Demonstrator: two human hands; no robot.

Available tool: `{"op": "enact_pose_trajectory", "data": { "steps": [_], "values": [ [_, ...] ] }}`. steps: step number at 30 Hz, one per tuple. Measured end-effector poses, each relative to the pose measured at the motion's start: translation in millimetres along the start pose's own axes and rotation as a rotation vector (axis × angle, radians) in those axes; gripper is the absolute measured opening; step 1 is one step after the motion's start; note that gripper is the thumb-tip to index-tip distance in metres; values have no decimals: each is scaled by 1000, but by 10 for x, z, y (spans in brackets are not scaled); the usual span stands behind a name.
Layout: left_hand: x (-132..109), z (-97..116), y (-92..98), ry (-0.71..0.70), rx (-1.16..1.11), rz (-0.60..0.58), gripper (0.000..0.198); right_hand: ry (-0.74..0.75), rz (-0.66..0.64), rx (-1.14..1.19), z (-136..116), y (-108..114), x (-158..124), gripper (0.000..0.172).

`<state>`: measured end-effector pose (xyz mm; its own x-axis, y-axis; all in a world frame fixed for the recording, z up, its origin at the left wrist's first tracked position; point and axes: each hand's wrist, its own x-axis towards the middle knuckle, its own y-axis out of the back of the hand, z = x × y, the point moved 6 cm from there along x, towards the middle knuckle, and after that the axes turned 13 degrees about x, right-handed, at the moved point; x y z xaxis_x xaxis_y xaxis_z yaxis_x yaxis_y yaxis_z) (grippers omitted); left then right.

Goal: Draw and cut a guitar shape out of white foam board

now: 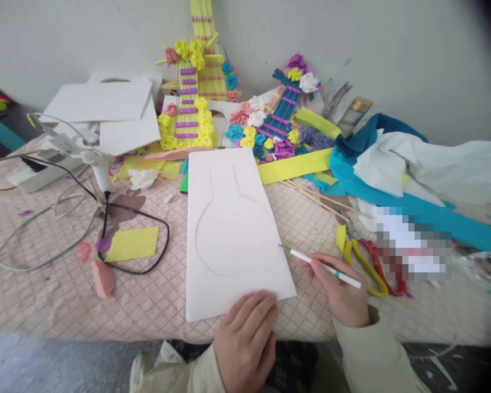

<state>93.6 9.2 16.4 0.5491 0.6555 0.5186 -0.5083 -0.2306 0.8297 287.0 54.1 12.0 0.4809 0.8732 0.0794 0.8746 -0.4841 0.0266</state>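
Observation:
A white board [233, 234] lies flat on the table in front of me. It bears a thin drawn outline: two lines for a neck and a round body, its curve stopping near the bottom. My left hand [249, 335] rests on the board's near edge, fingers stretched out and laid side by side. Between the fingers of my right hand [339, 289] is a slim white pen [325, 267] with green parts. Its tip is at the board's right edge, beside the outline; whether it touches is unclear. Yellow-handled scissors [368, 270] and a red-handled pair [387, 273] lie right of that hand.
Paper-flower-trimmed stringed instrument models [188, 103] stand against the wall. White boards [102, 103] are stacked back left. A glue gun [100, 169] with looped cables stands left. Blue crepe paper [409, 202], sticks [315, 199] and yellow paper [135, 244] lie about.

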Motion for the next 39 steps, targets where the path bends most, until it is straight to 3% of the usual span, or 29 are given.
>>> {"op": "enact_pose_trajectory", "data": {
  "steps": [16,26,39],
  "values": [
    [8,15,15,2,20,23,35,-39,66,21,-32,-44,-22,23],
    [37,19,23,-4,45,-27,35,-4,-56,-26,13,2,-10,17],
    [38,24,38,-15,59,-44,35,5,29,-35,-83,-39,-336,18]
  ]
}}
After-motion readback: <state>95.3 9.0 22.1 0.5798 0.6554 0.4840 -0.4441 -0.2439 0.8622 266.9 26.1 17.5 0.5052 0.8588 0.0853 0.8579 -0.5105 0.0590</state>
